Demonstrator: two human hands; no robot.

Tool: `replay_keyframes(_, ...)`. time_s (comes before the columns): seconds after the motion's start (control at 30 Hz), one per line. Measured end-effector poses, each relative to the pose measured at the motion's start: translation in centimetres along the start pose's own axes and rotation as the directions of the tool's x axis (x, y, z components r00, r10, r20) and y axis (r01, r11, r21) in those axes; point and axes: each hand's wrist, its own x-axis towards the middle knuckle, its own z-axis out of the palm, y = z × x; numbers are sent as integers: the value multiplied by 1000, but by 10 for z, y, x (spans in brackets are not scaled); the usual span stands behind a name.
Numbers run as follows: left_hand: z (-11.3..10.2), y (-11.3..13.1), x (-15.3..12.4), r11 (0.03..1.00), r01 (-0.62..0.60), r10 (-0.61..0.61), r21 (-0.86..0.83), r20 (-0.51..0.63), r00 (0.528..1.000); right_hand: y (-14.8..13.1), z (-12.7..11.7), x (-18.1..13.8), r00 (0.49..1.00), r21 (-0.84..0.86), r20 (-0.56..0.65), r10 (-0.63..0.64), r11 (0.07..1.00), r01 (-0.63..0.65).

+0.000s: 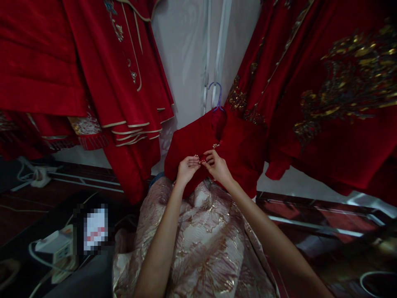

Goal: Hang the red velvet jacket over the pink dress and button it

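A small red velvet jacket (242, 145) hangs on a purple hanger (217, 94) in front of me. Both hands meet at its front opening, where small pearl-like fastenings (216, 145) run down the edge. My left hand (187, 169) has its fingers curled, pinching the left edge of the jacket at a fastening. My right hand (218, 165) pinches the opposite edge, its fingertips touching those of the left. A pink and gold brocade cloth (201, 244) lies over my lap under both forearms.
Red embroidered robes hang on the left (93, 82) and on the right (335, 95), with a white wall (186, 54) between them. A white power strip with cables (58, 248) lies at the lower left. A dark glossy floor (310, 223) spreads on the right.
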Motion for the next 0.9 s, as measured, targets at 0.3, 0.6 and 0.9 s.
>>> replay_keyframes(0.3,1,-1,-2,993,-71,70,93,17,997,3,4,5,999,-12,-12,-36,999,36)
replay_keyframes(0.6,-6,1,-4,959,-163,155,230,54,986,-2,5,2,999,-31,-51,-8,1000,7)
replay_keyframes(0.9,-54,3,2,951,-38,1,307,120,993,18,-37,-45,984,132,48,174,975,-179)
